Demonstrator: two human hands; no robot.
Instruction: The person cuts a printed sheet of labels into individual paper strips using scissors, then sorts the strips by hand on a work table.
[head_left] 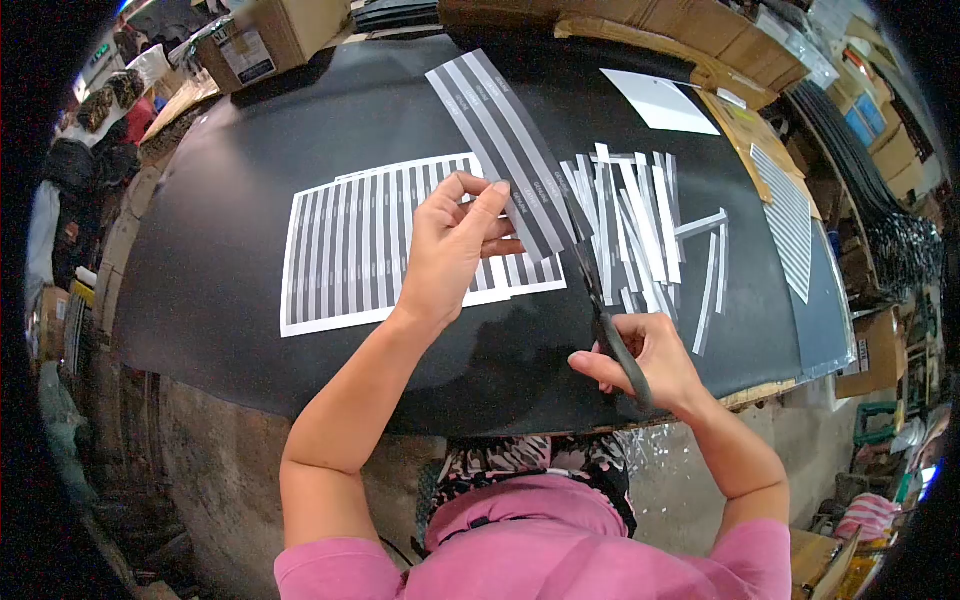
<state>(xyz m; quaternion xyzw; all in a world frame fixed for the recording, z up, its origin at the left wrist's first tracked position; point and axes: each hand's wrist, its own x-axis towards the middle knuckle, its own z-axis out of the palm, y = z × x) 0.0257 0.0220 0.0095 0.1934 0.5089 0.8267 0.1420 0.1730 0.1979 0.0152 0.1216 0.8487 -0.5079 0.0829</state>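
Note:
My left hand point(462, 235) pinches the edge of a striped sheet piece point(497, 130), printed in dark and light bands with small white lettering. This piece is held tilted above the table. In my right hand point(645, 360) is a pair of dark-handled scissors point(597, 290), fingers through the loops, with the blades pointing up at the lower right edge of the piece. Under and left of my left hand lie larger striped sheets point(345, 250) with white margins. Several cut strips point(640, 220), white and clear, lie in a loose pile right of the scissors.
The black-covered table point(220, 220) spans the view. A white sheet point(660, 102) lies at the back right, and a finely striped sheet point(783, 215) near the right edge. Cardboard boxes point(275, 40) line the back. White scraps point(655, 460) dot the floor.

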